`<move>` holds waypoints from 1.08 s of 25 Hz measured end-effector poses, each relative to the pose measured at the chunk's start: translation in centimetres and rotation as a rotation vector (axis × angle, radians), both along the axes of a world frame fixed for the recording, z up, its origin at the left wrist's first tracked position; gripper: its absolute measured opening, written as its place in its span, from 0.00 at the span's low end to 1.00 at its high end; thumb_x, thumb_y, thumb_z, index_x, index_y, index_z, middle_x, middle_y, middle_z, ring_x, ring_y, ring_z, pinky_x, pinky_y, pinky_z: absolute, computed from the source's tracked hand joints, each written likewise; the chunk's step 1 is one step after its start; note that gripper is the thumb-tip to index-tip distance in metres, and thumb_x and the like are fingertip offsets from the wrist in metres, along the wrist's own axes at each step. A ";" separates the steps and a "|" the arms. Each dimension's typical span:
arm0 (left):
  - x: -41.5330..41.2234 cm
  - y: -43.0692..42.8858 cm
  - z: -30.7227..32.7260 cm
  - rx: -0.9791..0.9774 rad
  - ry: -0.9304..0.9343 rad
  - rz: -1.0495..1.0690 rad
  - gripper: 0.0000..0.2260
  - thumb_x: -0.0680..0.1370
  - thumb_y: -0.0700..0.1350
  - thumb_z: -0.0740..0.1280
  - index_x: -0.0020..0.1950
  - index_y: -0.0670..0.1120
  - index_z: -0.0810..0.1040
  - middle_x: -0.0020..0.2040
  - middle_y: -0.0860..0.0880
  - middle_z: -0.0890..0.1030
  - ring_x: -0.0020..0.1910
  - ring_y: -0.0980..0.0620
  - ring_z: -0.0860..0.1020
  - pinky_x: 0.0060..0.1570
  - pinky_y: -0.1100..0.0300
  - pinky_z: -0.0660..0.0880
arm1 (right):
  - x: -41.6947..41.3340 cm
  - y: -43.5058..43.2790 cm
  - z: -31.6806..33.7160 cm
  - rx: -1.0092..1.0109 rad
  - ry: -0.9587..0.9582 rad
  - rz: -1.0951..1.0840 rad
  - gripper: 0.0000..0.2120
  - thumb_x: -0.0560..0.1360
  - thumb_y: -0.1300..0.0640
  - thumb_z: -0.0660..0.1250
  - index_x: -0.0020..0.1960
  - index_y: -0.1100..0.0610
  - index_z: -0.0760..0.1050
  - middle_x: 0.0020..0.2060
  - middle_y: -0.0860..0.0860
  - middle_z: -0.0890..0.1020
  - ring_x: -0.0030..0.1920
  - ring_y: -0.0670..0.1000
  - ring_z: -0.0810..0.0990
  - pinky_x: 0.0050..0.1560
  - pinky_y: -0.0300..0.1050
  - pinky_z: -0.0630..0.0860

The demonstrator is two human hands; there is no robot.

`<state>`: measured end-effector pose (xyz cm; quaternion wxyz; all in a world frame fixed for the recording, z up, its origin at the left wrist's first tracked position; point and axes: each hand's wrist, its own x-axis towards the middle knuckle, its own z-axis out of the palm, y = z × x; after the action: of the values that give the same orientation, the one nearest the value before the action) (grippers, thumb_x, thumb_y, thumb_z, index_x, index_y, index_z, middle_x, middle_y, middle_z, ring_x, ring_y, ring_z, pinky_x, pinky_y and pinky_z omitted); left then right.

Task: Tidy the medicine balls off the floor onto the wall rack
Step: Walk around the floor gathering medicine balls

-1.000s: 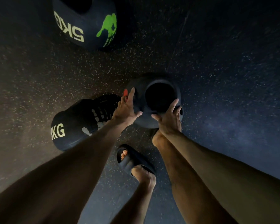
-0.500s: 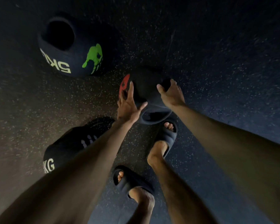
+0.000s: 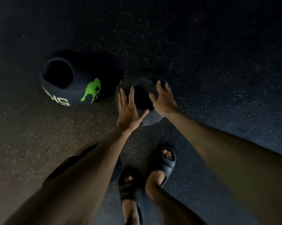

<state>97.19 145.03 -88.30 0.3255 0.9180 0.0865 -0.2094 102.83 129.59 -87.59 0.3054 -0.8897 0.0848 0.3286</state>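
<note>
The small black medicine ball with red markings (image 3: 142,98) sits between both hands, low over the speckled rubber floor (image 3: 218,62). It is motion-blurred, and I cannot tell whether it is clear of the floor or still touching it. A round dark recess in the ball faces the camera.

The left hand (image 3: 128,111) is pressed flat against this ball's left side. Its fingers (image 3: 123,98) are straight and spread wide, and the thumb reaches out under the ball's near edge. It grips nothing and only presses with the palm.

The right hand (image 3: 163,101) is laid on the ball's right side. Its fingers (image 3: 159,86) are slightly bent to follow the curve and reach over the far edge, while the thumb lies at the rim of the recess. They are not closed round anything.

Just left of this ball, close but with a gap showing, a larger black medicine ball (image 3: 78,88) rests on the floor. It is marked 5KG, has a green handprint, and has its own dark recess turned upward.

Nearer the camera than the red-marked ball, two feet stand in black slides, the right slide (image 3: 165,164) ahead of the left slide (image 3: 128,184). To the near left, a dark rounded shape (image 3: 60,168) is mostly hidden behind the left forearm.
</note>
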 end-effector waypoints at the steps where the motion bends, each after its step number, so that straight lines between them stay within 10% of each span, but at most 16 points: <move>1: -0.1 0.6 -0.2 0.024 0.033 -0.013 0.52 0.72 0.61 0.73 0.82 0.46 0.44 0.79 0.34 0.37 0.79 0.35 0.38 0.77 0.43 0.43 | 1.6 0.5 -0.1 0.014 -0.001 0.052 0.31 0.84 0.47 0.55 0.82 0.50 0.47 0.81 0.59 0.45 0.81 0.60 0.45 0.79 0.53 0.49; 9: 2.6 3.4 -0.4 -0.010 0.092 0.055 0.62 0.60 0.77 0.65 0.82 0.48 0.40 0.79 0.33 0.37 0.78 0.34 0.37 0.76 0.40 0.44 | 3.5 1.3 -3.3 -0.097 -0.116 0.576 0.23 0.82 0.54 0.56 0.77 0.49 0.64 0.80 0.57 0.36 0.77 0.71 0.37 0.75 0.70 0.50; 15: 9.9 -0.3 1.1 0.026 0.048 0.157 0.57 0.68 0.70 0.69 0.81 0.40 0.44 0.82 0.40 0.44 0.81 0.43 0.42 0.79 0.47 0.44 | 7.1 -1.7 -0.6 -0.111 -0.050 0.016 0.31 0.82 0.40 0.54 0.81 0.46 0.48 0.76 0.61 0.61 0.74 0.64 0.64 0.69 0.61 0.68; 21: 21.9 1.0 0.9 0.005 0.090 0.160 0.43 0.77 0.64 0.65 0.80 0.38 0.53 0.81 0.39 0.55 0.80 0.44 0.52 0.79 0.51 0.52 | 4.8 1.7 -0.4 0.093 -0.051 -0.115 0.49 0.77 0.37 0.64 0.80 0.48 0.30 0.80 0.58 0.35 0.80 0.61 0.42 0.78 0.60 0.55; 27: 20.1 3.5 0.6 -0.003 0.093 0.035 0.41 0.77 0.66 0.62 0.82 0.50 0.48 0.82 0.41 0.47 0.81 0.42 0.47 0.78 0.41 0.49 | 14.3 3.6 0.2 0.000 0.020 -0.224 0.46 0.79 0.36 0.61 0.80 0.46 0.31 0.80 0.60 0.39 0.80 0.63 0.43 0.76 0.63 0.56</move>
<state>117.33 148.55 -87.73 0.3259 0.9051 0.1174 -0.2464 117.17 133.23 -87.39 0.3393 -0.8714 0.1866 0.3013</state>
